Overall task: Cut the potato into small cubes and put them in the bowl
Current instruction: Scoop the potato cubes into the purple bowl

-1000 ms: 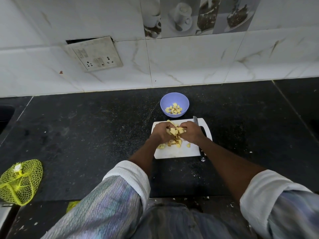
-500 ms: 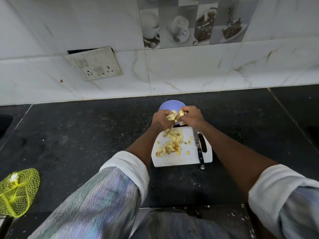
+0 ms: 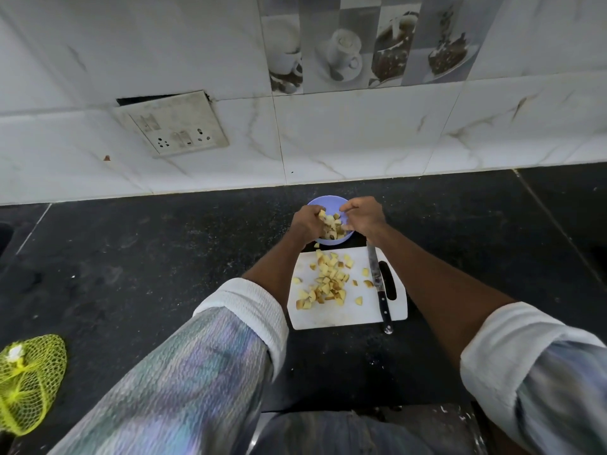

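Note:
A lilac bowl (image 3: pixel 328 202) stands on the black counter just behind a white cutting board (image 3: pixel 345 318). Both my hands hover over the bowl, a small gap apart. My left hand (image 3: pixel 306 222) curls down into the bowl with potato cubes at its fingertips. My right hand (image 3: pixel 364 215) has its fingers loosely spread, and cubes drop from between the hands. Potato cubes (image 3: pixel 331 227) lie in the bowl. A heap of cut cubes (image 3: pixel 328 285) is on the board. The black-handled knife (image 3: pixel 381 292) lies along the board's right side, untouched.
A yellow mesh bag (image 3: pixel 28 382) lies at the counter's near left. A tiled wall with a switch plate (image 3: pixel 174 128) rises right behind the bowl. Dark counter (image 3: pixel 147 257) stretches left and right of the board.
Both hands lifted a cupped load of cubes off the board and carried it back over the bowl. They have now parted, and cubes fall into the bowl.

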